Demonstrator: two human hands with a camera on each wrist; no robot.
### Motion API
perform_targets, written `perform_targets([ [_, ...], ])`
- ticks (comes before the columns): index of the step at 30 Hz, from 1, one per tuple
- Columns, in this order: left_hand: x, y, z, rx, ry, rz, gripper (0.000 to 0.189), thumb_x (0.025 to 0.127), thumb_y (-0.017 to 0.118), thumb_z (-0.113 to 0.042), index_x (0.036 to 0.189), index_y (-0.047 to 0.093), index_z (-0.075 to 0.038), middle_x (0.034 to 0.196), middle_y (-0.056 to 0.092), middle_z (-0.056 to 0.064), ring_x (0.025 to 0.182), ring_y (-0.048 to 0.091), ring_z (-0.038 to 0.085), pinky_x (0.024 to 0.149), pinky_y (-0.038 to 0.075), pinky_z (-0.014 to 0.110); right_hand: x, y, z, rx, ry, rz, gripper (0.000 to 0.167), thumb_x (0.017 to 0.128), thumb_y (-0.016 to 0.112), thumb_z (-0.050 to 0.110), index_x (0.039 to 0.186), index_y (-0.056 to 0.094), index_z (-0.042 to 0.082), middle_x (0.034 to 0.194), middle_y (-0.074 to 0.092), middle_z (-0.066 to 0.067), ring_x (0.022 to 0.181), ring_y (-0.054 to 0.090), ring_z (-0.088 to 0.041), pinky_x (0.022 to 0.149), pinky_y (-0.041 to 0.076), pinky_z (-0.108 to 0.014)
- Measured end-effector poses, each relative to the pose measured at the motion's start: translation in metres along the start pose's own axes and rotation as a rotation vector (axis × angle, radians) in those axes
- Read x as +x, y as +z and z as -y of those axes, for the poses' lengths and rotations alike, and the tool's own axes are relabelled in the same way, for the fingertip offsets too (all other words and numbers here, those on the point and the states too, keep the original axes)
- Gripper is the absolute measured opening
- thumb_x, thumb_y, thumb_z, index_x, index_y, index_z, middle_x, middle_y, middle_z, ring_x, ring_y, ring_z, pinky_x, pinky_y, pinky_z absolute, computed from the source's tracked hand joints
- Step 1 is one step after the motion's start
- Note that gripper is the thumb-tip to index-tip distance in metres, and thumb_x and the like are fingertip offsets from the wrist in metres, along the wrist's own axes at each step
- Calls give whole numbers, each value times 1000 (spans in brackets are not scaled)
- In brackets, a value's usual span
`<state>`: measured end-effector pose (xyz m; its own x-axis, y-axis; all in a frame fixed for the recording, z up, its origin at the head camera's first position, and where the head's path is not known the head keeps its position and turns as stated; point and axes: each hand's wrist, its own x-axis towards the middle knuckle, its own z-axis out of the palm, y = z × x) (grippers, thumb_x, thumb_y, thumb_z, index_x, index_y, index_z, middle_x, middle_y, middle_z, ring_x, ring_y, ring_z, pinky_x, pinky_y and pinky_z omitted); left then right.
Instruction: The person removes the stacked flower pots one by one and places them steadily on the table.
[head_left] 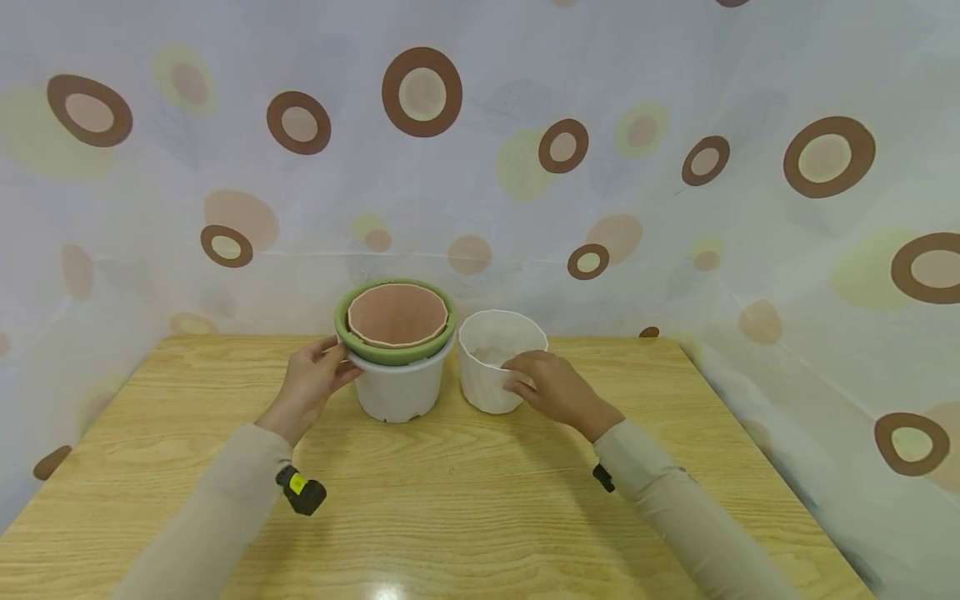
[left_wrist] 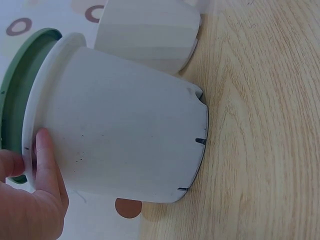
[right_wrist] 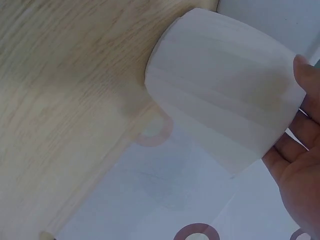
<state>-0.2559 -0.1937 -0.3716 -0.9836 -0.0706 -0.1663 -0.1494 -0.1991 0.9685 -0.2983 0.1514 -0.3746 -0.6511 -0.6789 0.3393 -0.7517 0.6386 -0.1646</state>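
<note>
A stack of nested flower pots stands at the back of the table. Its outer white pot [head_left: 399, 392] holds a green pot [head_left: 393, 357], and a pink pot [head_left: 397, 312] with a wavy rim sits inside that. My left hand [head_left: 311, 377] pinches the white pot's rim from the left, thumb on top and fingers beneath, as the left wrist view shows. Just right of the stack is a smaller faceted white pot [head_left: 483, 385]. My right hand [head_left: 553, 387] grips its near right rim, with the thumb outside and fingers over the edge.
The wooden table [head_left: 442, 508] stretches from the pots toward me. Behind it and along both sides hangs a pale sheet [head_left: 495, 217] printed with brown rings and spots. Both pots stand near the table's back edge.
</note>
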Motion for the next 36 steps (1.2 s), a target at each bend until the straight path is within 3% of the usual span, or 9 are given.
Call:
perform_targets([
  [6,0,0,0,8,4,4,56,103,43,-17,151,20,-1,136,39,17,92,60,2,94,52,17,7,-12,3,2,12,120,39,94,63,26,121,62,-2,120,63,-15,116,57,-32,100,50,-47],
  [11,0,0,0,2,-5,3,56,103,43,-17,151,20,-1,134,40,16,91,60,2,94,52,17,12,-21,5,-3,25,165,47,94,62,29,127,58,-3,127,59,-17,122,52,-34,105,45,-48],
  [22,1,-1,1,-6,-1,3,54,102,42,-15,151,23,-1,135,40,16,90,61,3,93,53,17,21,-42,11,-22,28,182,51,94,62,31,132,54,-2,133,55,-19,126,49,-34,108,42,-50],
  [36,1,0,2,-27,-11,3,57,103,42,-16,152,17,-3,139,36,17,91,60,3,94,52,18,24,-72,16,29,28,92,52,93,65,29,133,54,-1,134,54,-18,126,49,-35,109,41,-51],
])
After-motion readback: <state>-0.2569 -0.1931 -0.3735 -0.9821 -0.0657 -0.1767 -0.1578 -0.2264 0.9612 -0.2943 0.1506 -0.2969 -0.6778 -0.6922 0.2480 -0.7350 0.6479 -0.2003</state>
